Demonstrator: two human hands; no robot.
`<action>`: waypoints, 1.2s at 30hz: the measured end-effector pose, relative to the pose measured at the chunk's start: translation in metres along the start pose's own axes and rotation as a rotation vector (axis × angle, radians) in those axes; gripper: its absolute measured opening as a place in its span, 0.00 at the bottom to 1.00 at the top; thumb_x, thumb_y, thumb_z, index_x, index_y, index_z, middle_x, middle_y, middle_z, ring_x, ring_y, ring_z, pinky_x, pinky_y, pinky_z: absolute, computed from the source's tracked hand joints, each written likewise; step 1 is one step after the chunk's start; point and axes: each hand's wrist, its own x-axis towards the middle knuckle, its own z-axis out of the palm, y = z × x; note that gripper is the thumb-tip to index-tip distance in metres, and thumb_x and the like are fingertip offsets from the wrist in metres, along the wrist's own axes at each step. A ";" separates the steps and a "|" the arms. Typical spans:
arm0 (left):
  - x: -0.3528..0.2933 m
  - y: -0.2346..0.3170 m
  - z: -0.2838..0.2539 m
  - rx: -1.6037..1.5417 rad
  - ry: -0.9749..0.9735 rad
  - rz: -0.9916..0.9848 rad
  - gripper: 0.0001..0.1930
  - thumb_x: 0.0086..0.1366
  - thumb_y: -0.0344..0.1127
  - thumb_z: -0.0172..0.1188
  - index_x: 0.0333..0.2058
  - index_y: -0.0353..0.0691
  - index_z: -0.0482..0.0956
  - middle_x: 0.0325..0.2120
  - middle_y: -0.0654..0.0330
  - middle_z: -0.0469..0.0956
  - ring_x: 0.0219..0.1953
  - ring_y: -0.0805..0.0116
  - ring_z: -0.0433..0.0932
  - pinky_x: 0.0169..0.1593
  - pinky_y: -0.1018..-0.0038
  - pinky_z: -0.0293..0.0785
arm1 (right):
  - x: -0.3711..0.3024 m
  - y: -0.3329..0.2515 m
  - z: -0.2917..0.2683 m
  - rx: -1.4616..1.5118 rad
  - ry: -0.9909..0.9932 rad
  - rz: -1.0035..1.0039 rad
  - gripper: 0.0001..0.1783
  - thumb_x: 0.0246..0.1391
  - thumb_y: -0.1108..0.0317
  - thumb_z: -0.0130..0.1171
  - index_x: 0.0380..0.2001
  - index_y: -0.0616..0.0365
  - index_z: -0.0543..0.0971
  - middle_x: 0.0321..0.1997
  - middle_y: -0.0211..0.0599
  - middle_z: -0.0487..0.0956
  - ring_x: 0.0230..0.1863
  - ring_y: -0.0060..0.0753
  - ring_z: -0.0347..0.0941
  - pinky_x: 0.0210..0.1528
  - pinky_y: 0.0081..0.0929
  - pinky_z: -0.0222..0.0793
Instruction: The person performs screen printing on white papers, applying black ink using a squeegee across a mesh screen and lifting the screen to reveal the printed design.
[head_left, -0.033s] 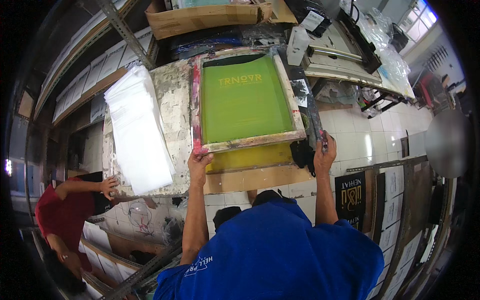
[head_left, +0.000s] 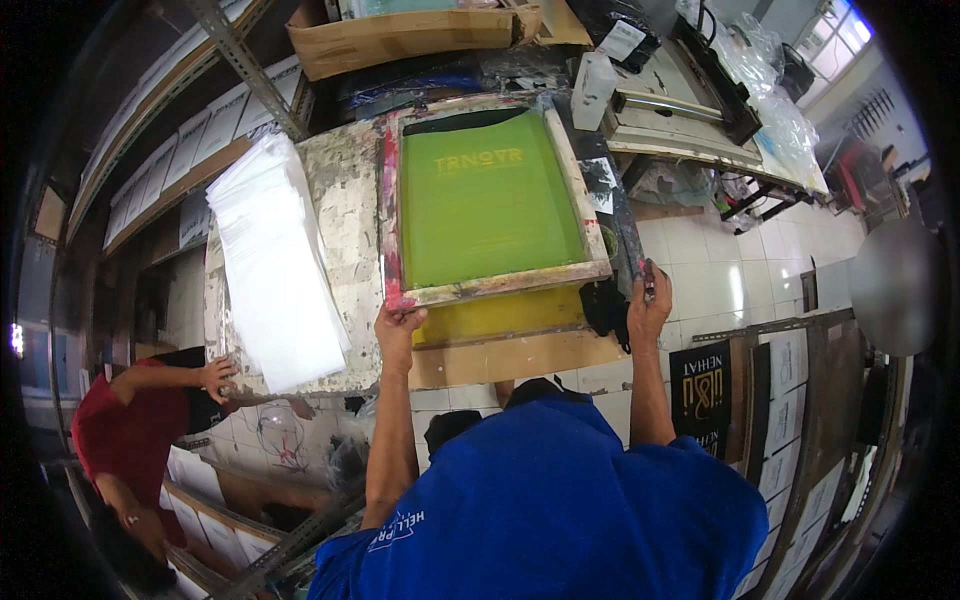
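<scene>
A wooden screen-printing frame (head_left: 500,284) with green mesh (head_left: 490,215) lies on the work table, and dark ink is pooled along its far inner edge. My left hand (head_left: 398,335) is closed on the frame's near left corner, its fingers partly hidden. At the right, my right hand (head_left: 650,305) curls round the dark table edge (head_left: 630,235), with dark and pink stains on the fingertips. Under the near side of the frame shows a yellow surface (head_left: 500,317). Black cloth (head_left: 605,305) hangs between it and my right hand.
Stacked white sheets (head_left: 280,260) lie on the stained table (head_left: 345,190) at left. Nearby, a co-worker's hand (head_left: 217,378) rests on the table corner. A cardboard box (head_left: 400,45) stands at the back, a second table (head_left: 690,140) far right, and metal shelving (head_left: 245,65) left.
</scene>
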 end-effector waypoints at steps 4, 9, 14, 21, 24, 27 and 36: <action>0.005 0.012 0.010 -0.012 0.063 0.129 0.16 0.51 0.21 0.72 0.40 0.37 0.79 0.30 0.65 0.81 0.28 0.79 0.74 0.32 0.80 0.68 | 0.015 0.009 0.018 -0.132 -0.060 -0.049 0.23 0.49 0.78 0.57 0.52 0.64 0.76 0.46 0.54 0.73 0.49 0.59 0.70 0.54 0.47 0.67; 0.008 0.042 0.024 0.016 0.083 0.164 0.14 0.51 0.23 0.73 0.37 0.37 0.80 0.27 0.68 0.79 0.26 0.81 0.70 0.30 0.81 0.65 | 0.031 0.023 0.032 -0.167 0.023 -0.252 0.26 0.44 0.80 0.54 0.51 0.62 0.76 0.47 0.54 0.74 0.50 0.62 0.68 0.55 0.49 0.65; 0.010 0.023 0.014 -0.029 0.091 0.184 0.16 0.51 0.22 0.72 0.39 0.37 0.80 0.28 0.68 0.80 0.27 0.80 0.73 0.31 0.81 0.67 | 0.051 0.057 0.044 -0.065 0.026 -0.087 0.24 0.50 0.78 0.56 0.53 0.61 0.76 0.48 0.52 0.74 0.51 0.55 0.70 0.55 0.42 0.67; 0.006 0.001 0.012 -0.049 0.108 0.009 0.26 0.52 0.18 0.68 0.51 0.33 0.77 0.41 0.59 0.82 0.41 0.69 0.81 0.47 0.73 0.77 | 0.076 0.081 0.057 0.069 -0.215 0.097 0.21 0.60 0.75 0.54 0.57 0.58 0.76 0.53 0.39 0.76 0.47 0.33 0.72 0.51 0.30 0.70; 0.003 -0.008 0.011 -0.125 0.134 0.025 0.30 0.51 0.19 0.68 0.56 0.35 0.74 0.41 0.60 0.81 0.45 0.69 0.79 0.49 0.73 0.77 | 0.078 0.065 0.046 0.032 -0.185 0.058 0.22 0.60 0.75 0.54 0.58 0.61 0.74 0.54 0.40 0.76 0.49 0.32 0.73 0.49 0.28 0.72; 0.004 -0.021 0.011 -0.118 0.154 0.110 0.38 0.50 0.20 0.72 0.61 0.32 0.68 0.37 0.61 0.82 0.36 0.74 0.79 0.42 0.76 0.77 | 0.066 0.047 0.035 -0.125 -0.128 -0.156 0.22 0.61 0.74 0.54 0.59 0.62 0.74 0.55 0.44 0.76 0.49 0.36 0.74 0.46 0.28 0.74; -0.143 -0.074 0.003 0.165 0.681 0.279 0.11 0.60 0.27 0.66 0.42 0.32 0.81 0.23 0.62 0.79 0.27 0.81 0.74 0.32 0.79 0.70 | -0.061 -0.114 0.063 0.225 -0.644 -0.550 0.17 0.58 0.76 0.57 0.50 0.70 0.77 0.46 0.52 0.80 0.48 0.47 0.76 0.52 0.37 0.72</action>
